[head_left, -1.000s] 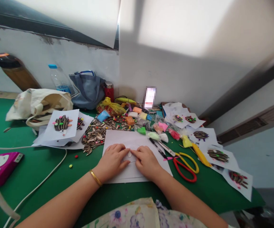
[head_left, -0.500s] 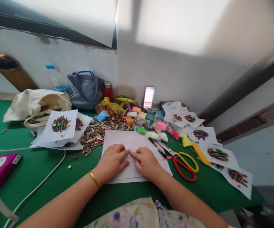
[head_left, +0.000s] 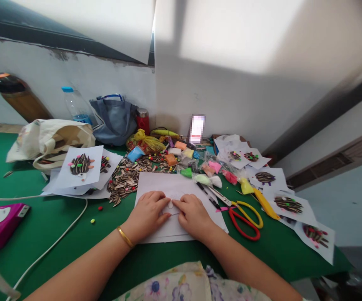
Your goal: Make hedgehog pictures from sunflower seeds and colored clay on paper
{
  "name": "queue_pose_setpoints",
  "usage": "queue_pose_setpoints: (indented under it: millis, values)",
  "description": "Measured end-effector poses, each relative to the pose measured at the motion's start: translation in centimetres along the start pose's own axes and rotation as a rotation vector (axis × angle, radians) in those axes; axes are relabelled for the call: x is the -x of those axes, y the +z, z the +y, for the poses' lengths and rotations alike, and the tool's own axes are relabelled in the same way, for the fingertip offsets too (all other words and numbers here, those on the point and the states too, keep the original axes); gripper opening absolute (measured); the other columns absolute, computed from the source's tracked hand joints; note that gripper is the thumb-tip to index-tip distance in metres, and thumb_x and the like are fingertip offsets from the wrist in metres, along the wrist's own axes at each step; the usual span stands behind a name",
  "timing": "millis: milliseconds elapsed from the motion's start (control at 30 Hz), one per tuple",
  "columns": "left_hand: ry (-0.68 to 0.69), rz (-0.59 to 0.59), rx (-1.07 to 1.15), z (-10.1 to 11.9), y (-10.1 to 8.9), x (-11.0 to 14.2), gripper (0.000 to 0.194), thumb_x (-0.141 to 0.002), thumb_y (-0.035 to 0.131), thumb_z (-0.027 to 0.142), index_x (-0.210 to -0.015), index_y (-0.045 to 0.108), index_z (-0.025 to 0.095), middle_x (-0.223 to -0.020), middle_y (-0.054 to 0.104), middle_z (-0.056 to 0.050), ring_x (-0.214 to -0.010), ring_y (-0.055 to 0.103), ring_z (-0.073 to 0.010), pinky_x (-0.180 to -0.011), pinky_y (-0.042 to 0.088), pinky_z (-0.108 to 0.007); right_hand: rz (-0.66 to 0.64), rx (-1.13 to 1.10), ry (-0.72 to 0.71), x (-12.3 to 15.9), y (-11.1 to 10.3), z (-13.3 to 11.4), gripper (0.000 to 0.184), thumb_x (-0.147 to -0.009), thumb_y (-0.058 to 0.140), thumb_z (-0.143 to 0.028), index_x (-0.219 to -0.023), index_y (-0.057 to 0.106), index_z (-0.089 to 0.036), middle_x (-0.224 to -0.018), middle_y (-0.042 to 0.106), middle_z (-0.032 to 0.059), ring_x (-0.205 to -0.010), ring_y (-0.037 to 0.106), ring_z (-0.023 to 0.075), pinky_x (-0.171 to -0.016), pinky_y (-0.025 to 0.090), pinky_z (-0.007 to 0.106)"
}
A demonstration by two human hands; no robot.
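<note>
My left hand (head_left: 149, 212) rests on a stack of white paper (head_left: 165, 235), its index finger stretched inward and its thumb apart below it. Facing it, my right hand (head_left: 194, 215) lies on the same sheet with the index finger extended and the other fingers curled. Both index fingertips touch the paper beside a small pale rounded shape (head_left: 170, 205); whether it is drawn or a thin piece of clay I cannot make out. Faint pencil-like lines show just above. Right of the paper are a black pen (head_left: 206, 195) and scissors (head_left: 242, 212) with one red and one yellow handle.
Sunflower seeds (head_left: 123, 179) are heaped behind the paper, beside bagged coloured clay (head_left: 202, 179). Seed hedgehog pictures lie on sheets at left (head_left: 83, 167) and right (head_left: 289, 205). A yellow cutter (head_left: 265, 204), a purple box (head_left: 3, 223) and a white cable (head_left: 55, 238) are on the green table.
Both hands keep almost the same place on the paper. The whole view has shifted very slightly; nothing is picked up or let go.
</note>
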State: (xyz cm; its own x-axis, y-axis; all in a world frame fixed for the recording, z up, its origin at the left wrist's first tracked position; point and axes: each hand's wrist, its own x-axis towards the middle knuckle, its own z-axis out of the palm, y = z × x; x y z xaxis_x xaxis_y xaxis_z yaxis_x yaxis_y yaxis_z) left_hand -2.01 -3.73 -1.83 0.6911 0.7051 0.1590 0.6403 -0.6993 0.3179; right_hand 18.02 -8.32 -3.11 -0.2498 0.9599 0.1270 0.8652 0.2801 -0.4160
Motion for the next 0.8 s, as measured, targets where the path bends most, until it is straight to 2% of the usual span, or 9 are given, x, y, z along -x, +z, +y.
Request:
queue_pose_setpoints:
  millis: [367,567,800]
  values:
    - [0.000,0.002,0.007,0.11,-0.13,0.00,0.030,-0.087,0.061,0.036,-0.115,0.061,0.025,-0.114,0.058,-0.007,-0.109,0.052,-0.0256,-0.098,0.039,-0.043,0.011,-0.021,0.028,-0.28,0.14,0.13,0.047,-0.082,0.054,-0.009,-0.125,0.064,-0.025,-0.097,0.059,0.0065,-0.095,0.050,0.0214,-0.087,0.039,0.034]
    - [0.001,0.017,0.017,0.10,-0.05,0.06,0.039,-0.086,0.063,0.034,-0.123,0.057,0.027,-0.115,0.058,-0.007,-0.109,0.052,-0.0258,-0.099,0.039,-0.044,0.039,-0.078,-0.012,0.02,0.01,0.51,0.042,-0.083,0.051,-0.008,-0.119,0.067,-0.022,-0.095,0.059,0.0057,-0.093,0.049,0.0201,-0.086,0.041,0.033]
    - [0.004,0.012,-0.005,0.26,-0.06,0.04,0.036,-0.086,0.062,0.037,-0.122,0.059,0.029,-0.115,0.057,-0.007,-0.110,0.052,-0.0261,-0.099,0.039,-0.044,0.018,-0.050,-0.037,0.21,-0.16,0.08,0.042,-0.081,0.055,-0.009,-0.116,0.069,-0.025,-0.095,0.060,0.0052,-0.093,0.050,0.0203,-0.086,0.041,0.034]
